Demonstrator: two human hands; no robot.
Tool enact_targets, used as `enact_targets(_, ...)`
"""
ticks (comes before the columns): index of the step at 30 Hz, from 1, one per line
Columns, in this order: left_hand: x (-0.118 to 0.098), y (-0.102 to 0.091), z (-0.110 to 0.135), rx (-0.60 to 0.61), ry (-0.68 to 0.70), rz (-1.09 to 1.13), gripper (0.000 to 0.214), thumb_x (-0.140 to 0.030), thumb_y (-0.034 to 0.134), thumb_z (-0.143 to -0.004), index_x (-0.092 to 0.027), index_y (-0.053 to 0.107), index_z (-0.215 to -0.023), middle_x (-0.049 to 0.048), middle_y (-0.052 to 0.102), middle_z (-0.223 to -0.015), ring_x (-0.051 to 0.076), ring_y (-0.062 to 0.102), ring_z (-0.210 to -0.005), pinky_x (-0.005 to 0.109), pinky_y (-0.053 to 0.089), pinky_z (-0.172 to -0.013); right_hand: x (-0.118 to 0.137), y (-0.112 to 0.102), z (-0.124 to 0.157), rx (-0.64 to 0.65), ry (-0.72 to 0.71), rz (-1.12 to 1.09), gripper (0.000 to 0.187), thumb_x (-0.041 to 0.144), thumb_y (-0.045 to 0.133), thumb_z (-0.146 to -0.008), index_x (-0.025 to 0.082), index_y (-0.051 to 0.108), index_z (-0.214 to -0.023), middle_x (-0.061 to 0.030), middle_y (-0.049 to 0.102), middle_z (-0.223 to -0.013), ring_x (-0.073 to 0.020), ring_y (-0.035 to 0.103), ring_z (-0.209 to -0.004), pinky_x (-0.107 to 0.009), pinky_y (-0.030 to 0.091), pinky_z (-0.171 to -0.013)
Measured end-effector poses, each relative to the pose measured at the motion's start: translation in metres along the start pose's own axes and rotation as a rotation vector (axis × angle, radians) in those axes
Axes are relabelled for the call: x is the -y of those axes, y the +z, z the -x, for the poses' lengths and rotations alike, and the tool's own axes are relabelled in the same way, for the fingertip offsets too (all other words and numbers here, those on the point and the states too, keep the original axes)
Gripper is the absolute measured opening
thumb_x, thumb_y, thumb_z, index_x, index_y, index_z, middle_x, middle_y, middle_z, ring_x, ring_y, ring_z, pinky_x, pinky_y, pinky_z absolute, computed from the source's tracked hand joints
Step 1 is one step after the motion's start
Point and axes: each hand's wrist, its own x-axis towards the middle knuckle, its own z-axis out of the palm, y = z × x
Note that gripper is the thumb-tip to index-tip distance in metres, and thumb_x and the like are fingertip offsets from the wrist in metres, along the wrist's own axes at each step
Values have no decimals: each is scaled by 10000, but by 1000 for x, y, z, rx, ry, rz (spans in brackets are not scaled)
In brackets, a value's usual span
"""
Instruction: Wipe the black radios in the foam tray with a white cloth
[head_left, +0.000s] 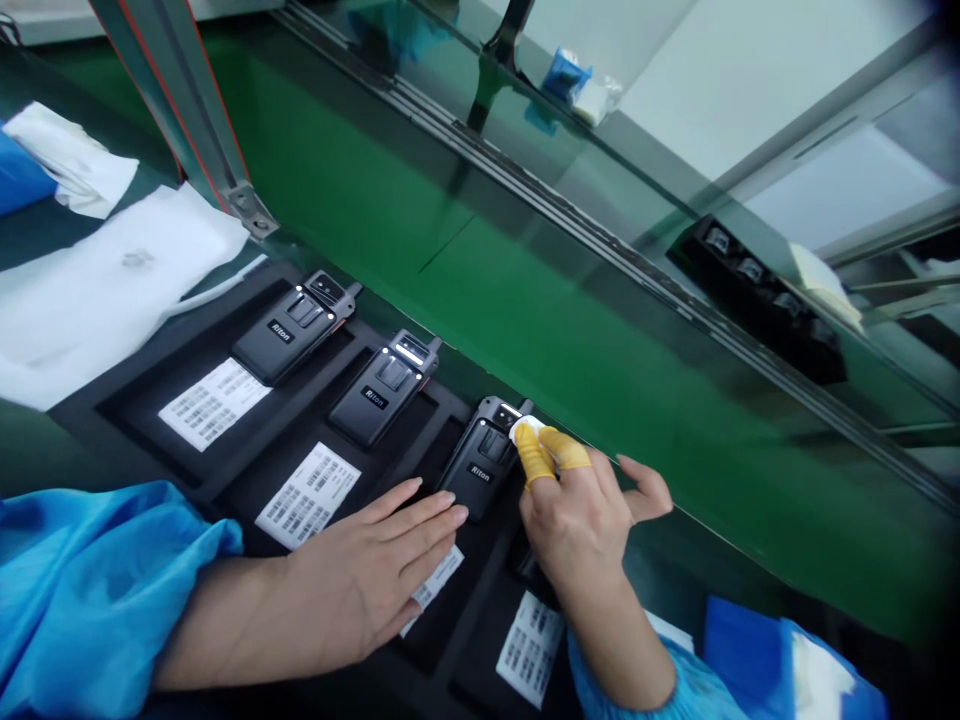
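Observation:
Three black handsets with stub antennas and a "Riton" mark lie in a black foam tray [232, 490]: the left handset [277, 345], the middle handset [367, 410] and the right handset [469, 480]. My left hand [375, 570] is spread flat, its fingertips at the lower end of the right handset. It partly covers a white barcode label [441, 580]. My right hand [574, 490], with yellow finger cots on two fingers, pinches a small white wipe [525, 427] against the top of that handset by its camera window. Under my right wrist, another dark device is mostly hidden.
More barcode label sheets [308, 495] lie in the tray. White foam sheeting [112, 280] and a white cloth [71, 155] are at the left. A metal post [187, 100] rises behind the tray, with a rail [480, 140] beyond. A blue packet [750, 650] lies at lower right.

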Motion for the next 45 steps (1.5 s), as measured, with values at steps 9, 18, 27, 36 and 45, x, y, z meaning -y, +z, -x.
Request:
enact_targets(9, 0, -1, -1, 2, 9, -19, 434, -342, 402, -940, -101, 504, -1286, 84, 456, -1396, 223, 382, -1311, 374, 203, -1129, 8, 1, -9, 64, -32, -100, 266, 30, 433, -804, 213, 594, -698, 20, 615, -821, -118, 511, -826, -404, 203, -951)
enact_targets(18, 1, -2, -1, 21, 5, -27, 440, -343, 374, -953, -106, 479, -1309, 72, 452, -1401, 212, 368, -1320, 372, 197, -1129, -7, 5, -5, 70, -91, -94, 294, 39, 414, -815, 238, 624, -764, 33, 643, -778, -122, 527, -863, -401, 186, -947)
enact_targets(27, -1, 1, 1, -12, -4, -11, 438, -346, 398, -947, -108, 476, -1306, 70, 460, -1396, 207, 354, -1326, 374, 190, -1131, -24, 10, 11, 35, -71, -15, 246, 63, 444, -803, 218, 590, -680, 36, 638, -755, -108, 548, -788, -376, 236, -913)
enact_targets(36, 0, -2, 0, -16, 8, -60, 428, -343, 381, -953, -110, 491, -1294, 69, 495, -1366, 213, 413, -1284, 372, 197, -1117, 3, 8, -20, -70, -108, 2, 237, 33, 463, -804, 210, 615, -767, 19, 650, -817, -100, 528, -772, -390, 222, -937)
enact_targets(45, 0, -6, -1, 30, 3, -39, 428, -337, 386, -951, -119, 486, -1305, 59, 477, -1382, 204, 403, -1294, 362, 238, -1114, -3, 9, -18, -18, -47, 14, 242, 21, 469, -747, 195, 567, -610, 15, 612, -743, -116, 486, -717, -400, 214, -931)
